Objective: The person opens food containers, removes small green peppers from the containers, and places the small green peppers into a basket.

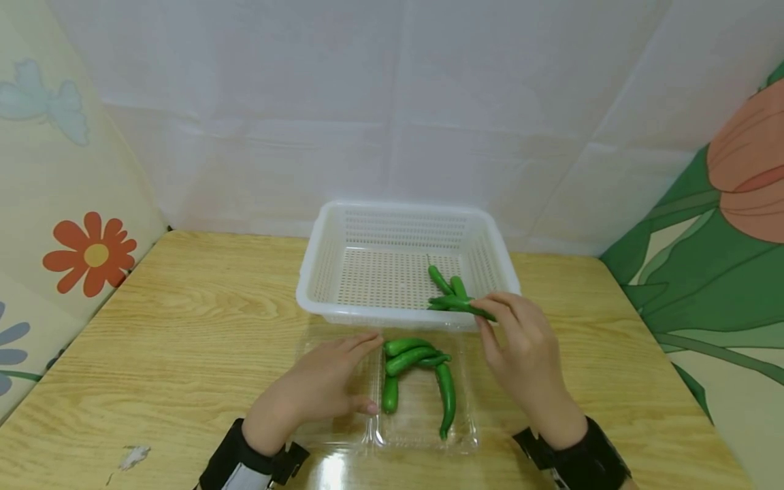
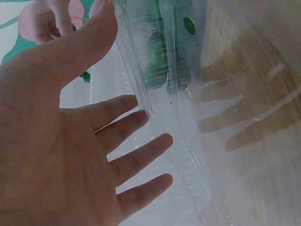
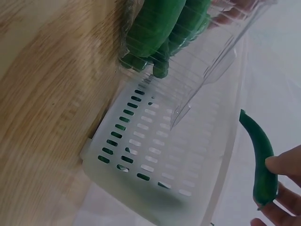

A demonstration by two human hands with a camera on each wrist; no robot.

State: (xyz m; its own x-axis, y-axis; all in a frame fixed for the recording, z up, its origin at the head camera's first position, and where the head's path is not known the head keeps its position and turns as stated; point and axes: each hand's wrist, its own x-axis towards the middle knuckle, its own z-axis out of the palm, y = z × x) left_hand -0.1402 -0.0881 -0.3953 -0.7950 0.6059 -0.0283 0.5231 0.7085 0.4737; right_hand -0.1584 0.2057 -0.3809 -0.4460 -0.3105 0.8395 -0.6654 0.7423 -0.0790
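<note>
My right hand (image 1: 520,344) pinches a green chili pepper (image 3: 263,162) between thumb and fingers, above the near right rim of a white perforated basket (image 1: 386,314). A few other green peppers (image 1: 439,279) lie inside the basket near that rim. In front of the basket is a clear plastic clamshell box (image 1: 418,425), its lid folded out to the left. Several green peppers (image 1: 448,398) sit in its right half. My left hand (image 1: 318,384) spreads over the left half, fingers extended, fingertips by the middle fold; the left wrist view shows the palm (image 2: 51,155).
All of this stands on a wood-grain table (image 1: 202,320). A white sheet (image 1: 392,122) hangs behind the basket. Panels with printed flowers flank the table, a red flower (image 1: 96,255) at left and a large pink one (image 1: 747,163) at right. The table has a worn patch (image 1: 135,456) at the front left.
</note>
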